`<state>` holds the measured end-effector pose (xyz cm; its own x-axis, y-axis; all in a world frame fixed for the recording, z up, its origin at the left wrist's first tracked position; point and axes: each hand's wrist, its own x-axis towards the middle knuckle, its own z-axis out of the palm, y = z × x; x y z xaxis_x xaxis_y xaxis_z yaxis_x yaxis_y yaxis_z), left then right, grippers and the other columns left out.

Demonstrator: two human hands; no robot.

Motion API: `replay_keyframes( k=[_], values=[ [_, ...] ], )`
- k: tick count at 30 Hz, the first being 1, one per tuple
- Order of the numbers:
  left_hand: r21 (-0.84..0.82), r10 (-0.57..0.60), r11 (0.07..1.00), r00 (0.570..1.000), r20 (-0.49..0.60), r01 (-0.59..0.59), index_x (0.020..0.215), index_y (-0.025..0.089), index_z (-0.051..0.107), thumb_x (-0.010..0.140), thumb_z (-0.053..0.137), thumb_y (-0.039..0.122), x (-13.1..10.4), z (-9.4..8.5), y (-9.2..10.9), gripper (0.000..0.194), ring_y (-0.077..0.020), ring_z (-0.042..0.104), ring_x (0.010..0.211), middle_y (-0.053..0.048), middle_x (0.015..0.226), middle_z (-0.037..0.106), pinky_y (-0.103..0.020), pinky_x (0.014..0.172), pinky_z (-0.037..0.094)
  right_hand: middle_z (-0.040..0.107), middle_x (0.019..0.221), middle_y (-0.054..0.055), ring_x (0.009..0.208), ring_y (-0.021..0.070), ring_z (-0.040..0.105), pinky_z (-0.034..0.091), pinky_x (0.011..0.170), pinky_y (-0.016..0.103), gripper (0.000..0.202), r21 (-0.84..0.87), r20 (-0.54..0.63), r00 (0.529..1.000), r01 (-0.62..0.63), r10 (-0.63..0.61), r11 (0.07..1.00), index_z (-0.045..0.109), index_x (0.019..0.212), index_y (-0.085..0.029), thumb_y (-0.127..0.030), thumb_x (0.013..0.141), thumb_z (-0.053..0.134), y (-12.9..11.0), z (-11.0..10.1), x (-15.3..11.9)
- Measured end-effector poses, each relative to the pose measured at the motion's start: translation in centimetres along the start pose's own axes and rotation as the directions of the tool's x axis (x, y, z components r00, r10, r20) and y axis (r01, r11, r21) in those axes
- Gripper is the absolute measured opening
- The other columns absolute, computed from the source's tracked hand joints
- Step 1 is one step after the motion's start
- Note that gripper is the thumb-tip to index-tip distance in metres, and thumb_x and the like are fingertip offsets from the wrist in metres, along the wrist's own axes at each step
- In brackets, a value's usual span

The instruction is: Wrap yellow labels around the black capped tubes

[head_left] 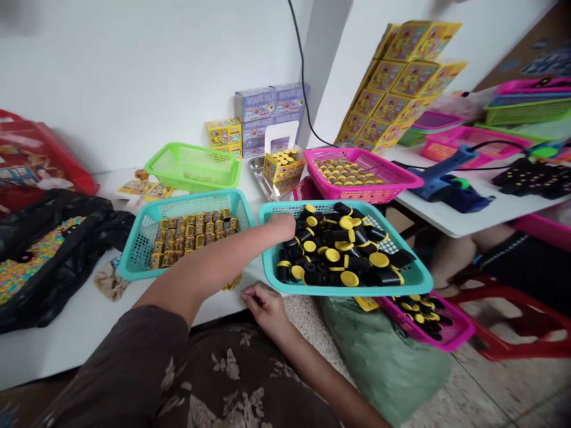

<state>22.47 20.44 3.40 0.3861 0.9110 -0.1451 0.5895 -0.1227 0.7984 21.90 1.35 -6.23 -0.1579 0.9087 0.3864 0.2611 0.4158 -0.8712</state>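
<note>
Broadly, a white table [89, 333] runs across the near left, and a second white table [455, 221] stands at the right. A tall stack of yellow boxes [388, 89] rises at the far right, while a green sack [383, 356] lies on the floor at the near right. On the left, a black plastic bag [96, 214] lies open around many-coloured beads [35, 255].

Two teal baskets sit side by side: the left teal basket [129, 261] and the right teal basket [419, 278]. Beyond them are a green basket [196, 183] on the left and a pink basket [352, 193] on the right, with purple boxes [254, 107] farther back against the wall.

The left hand [283, 227] is at the left end of the right teal basket, over its contents; its fingers are hidden, so I cannot tell how far open it is or whether it has hold of anything. The right hand [265, 306] is just in front of that basket, by the near table edge, with fingers curled and thumb close to them; whether something is pinched there cannot be told.

Black canisters [328, 238] with yellow lids [379, 260] lie jumbled in the right teal basket, some tilted, some on their sides. Smaller wrapped tubs [190, 244] stand in rows in the left one.
</note>
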Motion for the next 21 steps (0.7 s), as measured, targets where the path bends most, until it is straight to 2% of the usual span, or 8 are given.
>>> replay_keyframes(
  k=[2,6,8,10,13,15,18,21],
  values=[
    [0.078,-0.028,0.996,0.999,-0.03,0.03,0.077,0.011,0.065,0.067,0.074,0.012,0.0,0.3,0.2,0.013,-0.0386,0.06,0.112,-0.019,0.099,0.07,-0.043,0.094,0.041,0.064,0.069,0.001,0.064,0.0141,0.06,0.049,0.063,0.026,0.017,0.009,-0.003,1.0,-0.013,0.013,1.0,0.066,0.077,-0.021,-0.028,0.09,0.057,0.0,0.0,0.0],
    [0.202,-0.005,0.979,0.998,-0.066,0.018,0.095,0.013,0.064,0.061,0.072,0.003,-1.9,-0.8,1.7,0.036,-0.0409,0.058,0.113,-0.022,0.109,0.067,-0.045,0.095,0.041,0.065,0.069,0.001,0.065,0.0146,0.061,0.05,0.065,0.027,0.018,0.065,0.008,0.998,-0.06,0.059,0.996,0.068,0.077,-0.02,-0.03,0.088,0.059,-0.4,-0.4,0.0],
    [0.207,0.083,0.977,0.991,-0.104,-0.06,0.102,0.015,0.061,0.064,0.07,0.005,-4.7,-1.9,2.1,0.041,-0.037,0.059,0.111,-0.018,0.108,0.067,-0.042,0.095,0.04,0.064,0.069,0.001,0.066,0.0151,0.06,0.049,0.065,0.027,0.018,0.129,0.023,0.992,-0.13,0.128,0.983,0.069,0.079,-0.02,-0.033,0.088,0.06,-0.6,-0.6,-0.1],
    [0.166,0.307,0.946,0.932,-0.191,-0.277,0.103,0.017,0.059,0.067,0.069,0.009,-8.9,-3.1,1.5,0.037,-0.0319,0.061,0.101,-0.013,0.098,0.067,-0.039,0.091,0.042,0.063,0.069,0.001,0.063,0.0155,0.058,0.049,0.06,0.027,0.02,0.248,0.043,0.973,-0.229,0.226,0.941,0.069,0.089,-0.021,-0.038,0.088,0.06,-0.8,-0.7,-0.5],
    [0.133,0.479,0.876,0.804,-0.354,-0.463,0.099,0.019,0.059,0.073,0.065,0.016,-16.2,-3.7,-1.7,0.027,-0.0225,0.061,0.087,-0.006,0.09,0.064,-0.033,0.081,0.045,0.063,0.07,0.001,0.059,0.0168,0.057,0.049,0.055,0.029,0.031,0.483,0.083,0.95,-0.302,0.3,0.822,0.066,0.106,-0.023,-0.047,0.091,0.055,-1.1,-0.5,-1.1],
    [0.235,0.537,0.843,0.759,-0.368,-0.483,0.096,0.019,0.059,0.072,0.064,0.017,-20.2,-3.2,-4.8,0.025,-0.0182,0.059,0.077,-0.004,0.085,0.062,-0.03,0.071,0.046,0.065,0.077,0.002,0.06,0.0176,0.058,0.05,0.057,0.031,0.037,0.618,0.078,0.95,-0.285,0.303,0.733,0.063,0.113,-0.024,-0.052,0.091,0.052,-1.4,-0.2,-1.3],
    [0.277,0.503,0.863,0.764,-0.404,-0.422,0.094,0.018,0.059,0.073,0.065,0.02,-23.8,-2.4,-9.2,0.022,-0.0149,0.057,0.068,-0.002,0.078,0.06,-0.027,0.063,0.045,0.065,0.091,0.003,0.059,0.0153,0.055,0.05,0.054,0.031,0.044,0.667,0.131,0.933,-0.334,0.336,0.666,0.058,0.123,-0.026,-0.05,0.085,0.062,-1.9,0.5,-1.0],
    [0.216,0.444,0.896,0.814,-0.375,-0.389,0.096,0.018,0.061,0.076,0.069,0.029,-25.3,-2.8,-12.0,0.025,-0.0138,0.056,0.066,-0.003,0.078,0.061,-0.026,0.06,0.045,0.063,0.086,0.0,0.057,0.0136,0.053,0.046,0.048,0.027,0.041,0.56,0.22,0.899,-0.433,0.378,0.706,0.06,0.113,-0.027,-0.044,0.078,0.073,-2.5,1.5,-0.3]
  ],
)
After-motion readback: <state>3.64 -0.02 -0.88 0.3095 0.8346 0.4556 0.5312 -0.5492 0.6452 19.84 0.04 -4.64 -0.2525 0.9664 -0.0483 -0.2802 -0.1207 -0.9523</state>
